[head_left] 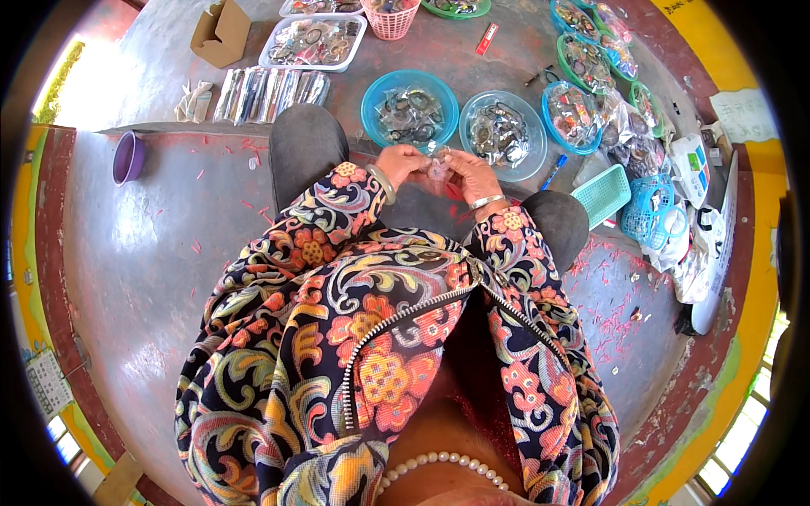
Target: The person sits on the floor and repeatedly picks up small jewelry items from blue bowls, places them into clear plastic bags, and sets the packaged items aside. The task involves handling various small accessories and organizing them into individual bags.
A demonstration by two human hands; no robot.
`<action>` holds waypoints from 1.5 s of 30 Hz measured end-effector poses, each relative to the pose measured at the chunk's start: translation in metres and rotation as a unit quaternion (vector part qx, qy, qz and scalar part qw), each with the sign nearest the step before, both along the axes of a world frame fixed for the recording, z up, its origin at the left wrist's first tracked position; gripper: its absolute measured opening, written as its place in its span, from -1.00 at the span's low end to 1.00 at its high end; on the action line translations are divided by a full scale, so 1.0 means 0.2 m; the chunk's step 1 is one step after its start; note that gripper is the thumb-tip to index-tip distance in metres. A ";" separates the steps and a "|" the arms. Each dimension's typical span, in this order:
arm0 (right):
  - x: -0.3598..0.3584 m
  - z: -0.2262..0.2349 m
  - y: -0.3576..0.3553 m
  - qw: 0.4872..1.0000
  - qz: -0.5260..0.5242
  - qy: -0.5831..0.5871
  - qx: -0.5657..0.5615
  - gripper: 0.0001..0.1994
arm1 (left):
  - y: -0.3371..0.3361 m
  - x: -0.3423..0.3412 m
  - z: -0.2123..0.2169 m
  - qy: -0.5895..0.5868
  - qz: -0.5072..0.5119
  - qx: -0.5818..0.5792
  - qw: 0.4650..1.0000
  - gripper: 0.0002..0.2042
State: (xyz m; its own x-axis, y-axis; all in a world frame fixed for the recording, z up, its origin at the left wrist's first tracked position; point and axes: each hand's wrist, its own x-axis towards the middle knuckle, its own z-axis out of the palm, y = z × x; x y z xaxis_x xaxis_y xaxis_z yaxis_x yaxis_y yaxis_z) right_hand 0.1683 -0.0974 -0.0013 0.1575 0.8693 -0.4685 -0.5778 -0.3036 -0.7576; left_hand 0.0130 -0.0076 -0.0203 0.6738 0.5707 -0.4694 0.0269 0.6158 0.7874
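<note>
Small clear packet (437, 166) sits just on the wearer's side of the blue bowl (369, 115), slightly right of its middle. On my feed the left hand (401, 166) and right hand (475, 176) both touch it, neither nearer; fingers narrow, pinching it from either side. I judge its long axis points toward the blue bowl; crumpled film, unsure. Clear bowl (530, 166) just right of the blue bowl, gap tight, both on grey worktop (469, 74). Floor (126, 270), wearer's side of the blue bowl, carries red scraps (609, 310).
</note>
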 end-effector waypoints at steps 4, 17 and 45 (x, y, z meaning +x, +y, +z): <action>0.00 0.01 0.00 0.999 0.043 0.010 -0.013 -0.83 | 0.00 -0.01 0.05 0.000 -0.005 0.044 0.999 -0.87; 0.03 -0.03 -0.01 0.997 -0.076 0.015 -0.018 -0.83 | -0.02 0.00 0.05 -0.008 -0.031 -0.023 0.999 -0.79; 0.03 -0.06 0.00 0.995 -0.086 -0.037 -0.021 -0.85 | -0.01 -0.01 0.10 0.014 -0.048 -0.012 0.999 -0.76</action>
State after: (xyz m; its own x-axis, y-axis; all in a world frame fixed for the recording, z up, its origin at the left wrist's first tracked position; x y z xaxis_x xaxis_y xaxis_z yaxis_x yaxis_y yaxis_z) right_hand 0.1752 -0.0966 -0.0131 0.3382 0.8057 -0.4863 -0.5677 -0.2375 -0.7882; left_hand 0.0106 -0.0094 0.0000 0.7109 0.4925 -0.5021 0.1082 0.6288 0.7700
